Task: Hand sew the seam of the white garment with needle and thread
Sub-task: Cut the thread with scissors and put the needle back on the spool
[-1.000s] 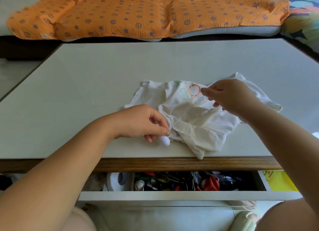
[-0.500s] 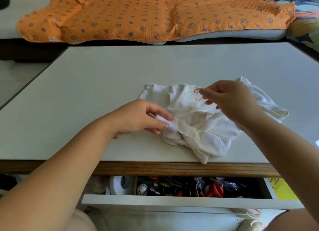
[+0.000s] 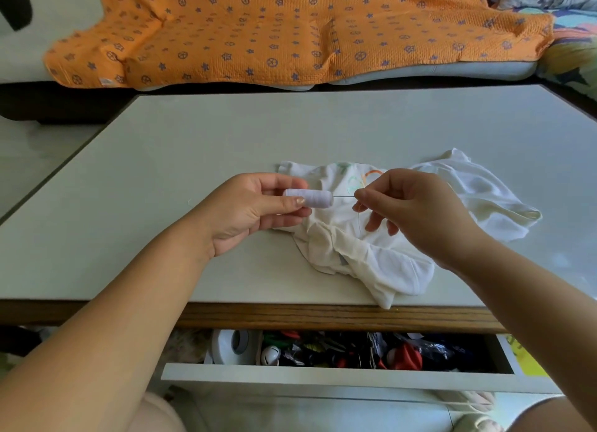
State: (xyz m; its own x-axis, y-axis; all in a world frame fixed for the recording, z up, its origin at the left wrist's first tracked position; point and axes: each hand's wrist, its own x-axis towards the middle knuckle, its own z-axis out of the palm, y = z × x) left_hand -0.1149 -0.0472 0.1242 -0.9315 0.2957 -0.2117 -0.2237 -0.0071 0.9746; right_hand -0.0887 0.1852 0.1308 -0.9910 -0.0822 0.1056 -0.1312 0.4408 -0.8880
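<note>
White garment (image 3: 371,254), limp and light, crumpled at the tabletop's (image 3: 161,205) near edge; best pinched beside the seam. Above it, left hand (image 3: 252,212) grips the thread spool (image 3: 310,198); right hand (image 3: 410,205) pinches the needle (image 3: 344,196) at its end.

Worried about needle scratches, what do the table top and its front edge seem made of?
Table top: probably pale laminate or painted board, smooth, with a soft even sheen. Front edge: looks like wood or wood veneer, brown with visible grain lines.
</note>
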